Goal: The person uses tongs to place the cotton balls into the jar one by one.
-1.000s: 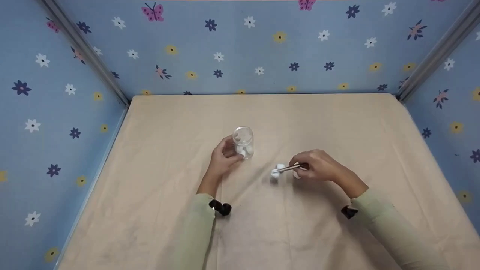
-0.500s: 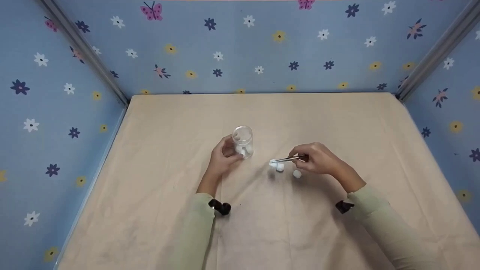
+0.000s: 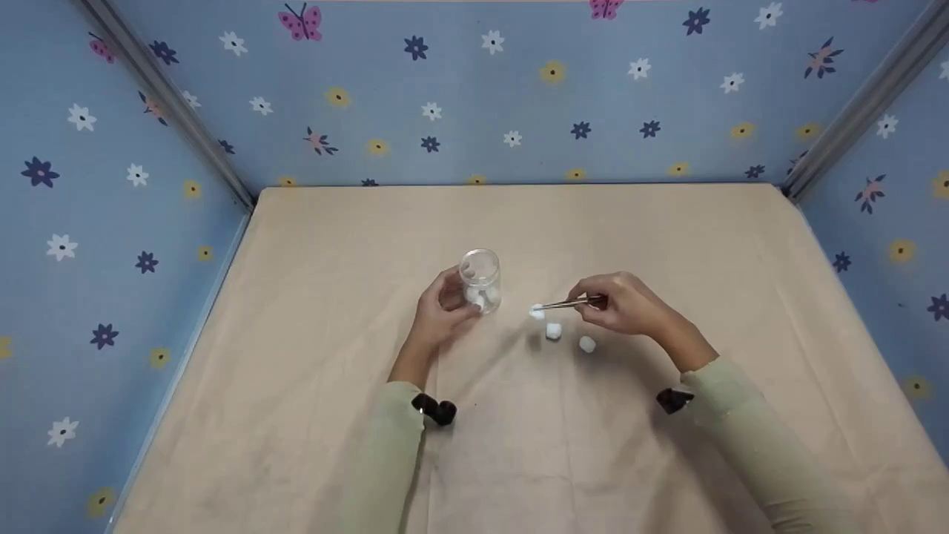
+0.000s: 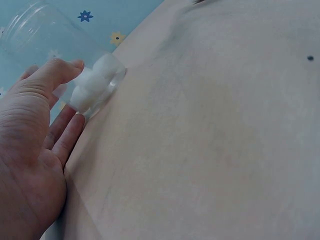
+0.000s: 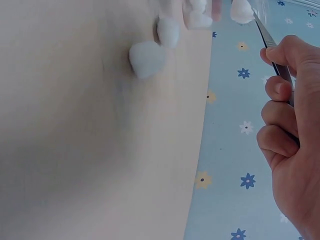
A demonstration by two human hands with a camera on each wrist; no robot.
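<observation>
My left hand (image 3: 439, 315) grips a clear plastic jar (image 3: 480, 271) that stands upright on the cloth, its mouth uncovered. Several white cotton balls (image 4: 95, 82) lie at the jar's bottom in the left wrist view. In my right hand (image 3: 619, 304) I hold metal tweezers (image 3: 567, 303), fingers curled round them. Their tips pinch one cotton ball (image 5: 242, 11), raised above the cloth to the right of the jar. Two loose cotton balls lie below the tweezers: a nearer one (image 3: 587, 344) and another cotton ball (image 3: 553, 331) closer to the jar.
A beige cloth (image 3: 334, 445) covers the table. Blue flowered panels (image 3: 460, 89) rise at the back and both sides, with grey metal posts (image 3: 178, 111) at the corners. Black wrist cameras (image 3: 436, 409) sit on both sleeves.
My right hand has lifted the pinched cotton ball off the cloth and moved it away from me and slightly left. The two loose balls are now uncovered. My left hand and the jar stay put.
</observation>
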